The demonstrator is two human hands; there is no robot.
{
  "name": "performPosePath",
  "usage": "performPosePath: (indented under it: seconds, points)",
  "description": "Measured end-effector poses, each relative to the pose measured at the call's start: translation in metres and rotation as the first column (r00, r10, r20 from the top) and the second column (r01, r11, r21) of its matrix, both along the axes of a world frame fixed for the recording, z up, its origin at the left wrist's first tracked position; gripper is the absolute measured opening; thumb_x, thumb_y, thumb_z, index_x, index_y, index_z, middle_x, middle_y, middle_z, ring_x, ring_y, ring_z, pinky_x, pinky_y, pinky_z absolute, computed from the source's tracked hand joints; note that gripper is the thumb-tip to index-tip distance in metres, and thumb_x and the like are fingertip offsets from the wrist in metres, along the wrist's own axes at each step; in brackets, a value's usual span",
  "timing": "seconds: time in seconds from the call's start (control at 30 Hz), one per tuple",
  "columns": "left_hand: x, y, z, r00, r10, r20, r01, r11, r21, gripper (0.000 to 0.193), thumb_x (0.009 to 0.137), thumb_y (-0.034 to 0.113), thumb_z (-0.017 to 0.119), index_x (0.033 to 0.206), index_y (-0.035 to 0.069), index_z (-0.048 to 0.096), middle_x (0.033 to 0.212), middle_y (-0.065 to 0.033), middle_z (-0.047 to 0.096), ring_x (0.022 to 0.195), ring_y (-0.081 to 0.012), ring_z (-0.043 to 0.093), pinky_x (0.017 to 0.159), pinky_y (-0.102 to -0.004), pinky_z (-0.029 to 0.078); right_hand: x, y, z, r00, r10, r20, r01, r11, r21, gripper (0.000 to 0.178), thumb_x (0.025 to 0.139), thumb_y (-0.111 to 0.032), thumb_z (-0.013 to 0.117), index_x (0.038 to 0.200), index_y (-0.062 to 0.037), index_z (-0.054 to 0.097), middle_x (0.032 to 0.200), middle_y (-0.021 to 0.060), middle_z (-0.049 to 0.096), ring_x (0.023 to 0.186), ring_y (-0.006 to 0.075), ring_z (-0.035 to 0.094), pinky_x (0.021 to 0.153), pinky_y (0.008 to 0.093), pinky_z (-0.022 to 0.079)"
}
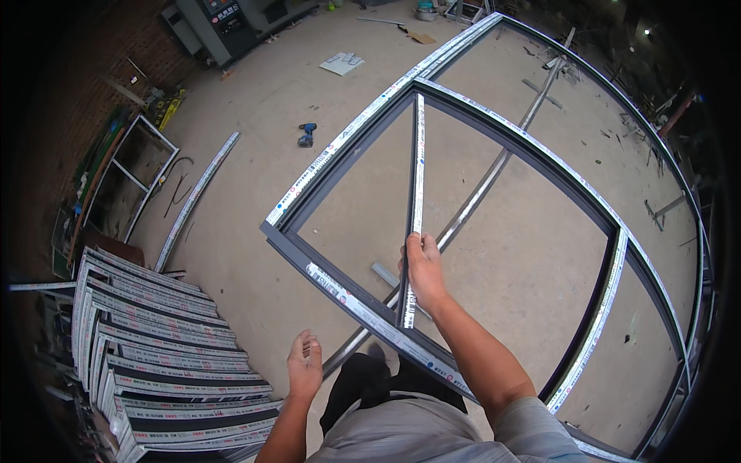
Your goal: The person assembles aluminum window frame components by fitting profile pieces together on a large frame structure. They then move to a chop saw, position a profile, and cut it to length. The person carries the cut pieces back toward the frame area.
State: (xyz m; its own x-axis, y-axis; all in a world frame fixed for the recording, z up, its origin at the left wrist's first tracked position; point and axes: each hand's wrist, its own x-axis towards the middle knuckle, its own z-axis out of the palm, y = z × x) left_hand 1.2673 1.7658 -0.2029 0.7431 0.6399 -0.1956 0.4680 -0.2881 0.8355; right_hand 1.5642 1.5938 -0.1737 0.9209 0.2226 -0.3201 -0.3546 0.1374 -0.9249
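My right hand (424,270) is closed around a long, narrow dark-grey profile bar (419,166) with a white printed film strip. The bar slants across one opening of a large window frame (356,305), also dark grey with printed film. Its lower end meets the frame's near side, and its upper end is close to the far corner. Whether the ends sit inside the frame or rest on it, I cannot tell. My left hand (306,363) hangs in the air left of the frame's near side, holding nothing, its fingers loosely bent and slightly apart.
A stack of film-covered frames (177,363) stands at the lower left. On the floor lie a blue cordless drill (307,134), a long loose profile (199,199) and a white sheet (342,63). Metal support bars (482,185) run beneath the frame. A grey machine (224,27) stands at the back.
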Motion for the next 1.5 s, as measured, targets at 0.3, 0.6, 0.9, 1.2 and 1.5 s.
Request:
performPosePath:
  seconds: [0.3, 0.6, 0.9, 1.2, 1.5]
  points:
    - [0.051, 0.069, -0.013, 0.998, 0.029, 0.051, -0.021, 0.989, -0.147, 0.042, 0.115, 0.025, 0.06, 0.145, -0.004, 0.056, 0.12, -0.011, 0.071, 0.111, -0.0173, 0.067, 0.101, -0.0326, 0.054, 0.05, 0.068, -0.024, 0.995, -0.083, 0.047, 0.085, 0.996, -0.038, 0.033, 0.116, -0.04, 0.052, 0.111, -0.0068, 0.051, 0.079, -0.0002, 0.052, 0.063, 0.0113, 0.053, 0.056, 0.0308, 0.047]
    - [0.093, 0.163, -0.035, 0.992, 0.038, 0.123, -0.015, 0.983, -0.182, 0.043, 0.115, 0.024, 0.059, 0.146, -0.006, 0.054, 0.121, -0.0119, 0.07, 0.11, -0.019, 0.068, 0.101, -0.0328, 0.054, 0.059, 0.136, -0.036, 0.98, -0.19, 0.053, 0.192, 0.98, -0.051, 0.034, 0.117, -0.04, 0.05, 0.111, -0.0067, 0.05, 0.078, -0.0002, 0.051, 0.063, 0.0106, 0.052, 0.057, 0.0299, 0.047]
    - [0.119, 0.194, -0.029, 0.981, 0.12, 0.15, -0.075, 0.957, -0.28, 0.044, 0.117, 0.025, 0.055, 0.15, -0.005, 0.051, 0.128, -0.016, 0.068, 0.117, -0.0223, 0.067, 0.107, -0.0364, 0.054, 0.059, 0.18, -0.054, 0.972, -0.228, 0.05, 0.231, 0.97, -0.076, 0.034, 0.117, -0.041, 0.05, 0.107, -0.0081, 0.049, 0.079, 0.0012, 0.051, 0.063, 0.0106, 0.053, 0.055, 0.0293, 0.046]
    - [0.133, 0.199, -0.023, 0.972, 0.167, 0.166, -0.115, 0.951, -0.286, 0.042, 0.116, 0.023, 0.057, 0.149, -0.003, 0.053, 0.128, -0.0157, 0.068, 0.116, -0.0212, 0.067, 0.106, -0.0349, 0.054, 0.054, 0.202, -0.046, 0.955, -0.297, 0.012, 0.297, 0.955, 0.011, 0.028, 0.118, -0.034, 0.05, 0.109, -0.0085, 0.046, 0.078, -0.0026, 0.05, 0.06, 0.006, 0.047, 0.052, 0.0267, 0.041]
    - [0.144, 0.207, -0.02, 0.97, 0.172, 0.17, -0.131, 0.965, -0.228, 0.046, 0.118, 0.027, 0.054, 0.152, -0.004, 0.052, 0.133, -0.02, 0.067, 0.12, -0.026, 0.068, 0.107, -0.0406, 0.056, 0.072, 0.233, -0.073, 0.969, -0.229, 0.091, 0.234, 0.971, -0.049, 0.035, 0.117, -0.036, 0.052, 0.116, -0.0016, 0.046, 0.084, 0.0018, 0.054, 0.07, 0.0087, 0.051, 0.059, 0.0291, 0.045]
